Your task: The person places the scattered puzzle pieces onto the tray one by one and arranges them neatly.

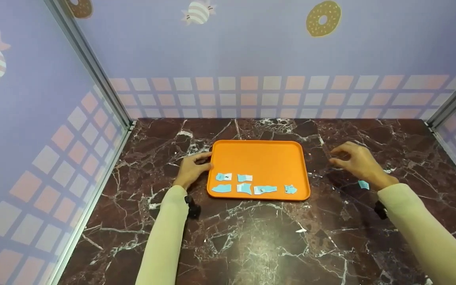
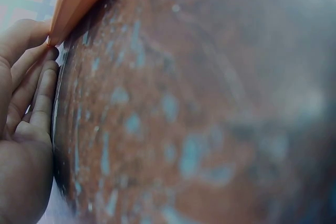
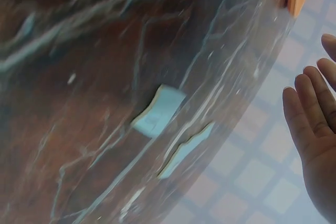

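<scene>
An orange tray [image 1: 263, 158] lies on the table, with several flat light-blue pieces with uneven edges, such as one piece [image 1: 222, 188], along its near side. My left hand [image 1: 191, 171] holds the tray's left edge; in the left wrist view the thumb and fingers meet at the orange rim [image 2: 79, 3]. To the right of the tray, my right hand [image 1: 356, 160] is held over the table with relaxed fingers and nothing in them. A blue piece [image 1: 363, 184] shows beside the right wrist. The right wrist view shows two pieces on the table, a squarish one [image 3: 160, 111] and a narrow one [image 3: 186, 150].
The dark marbled table [image 1: 251, 237] extends around the tray. Pale purple walls with a checked band [image 1: 271, 95] stand behind and at both sides, joined by metal corner posts [image 1: 93, 65]. Black wrist bands [image 1: 192, 206] sit at the cuffs of both light sleeves.
</scene>
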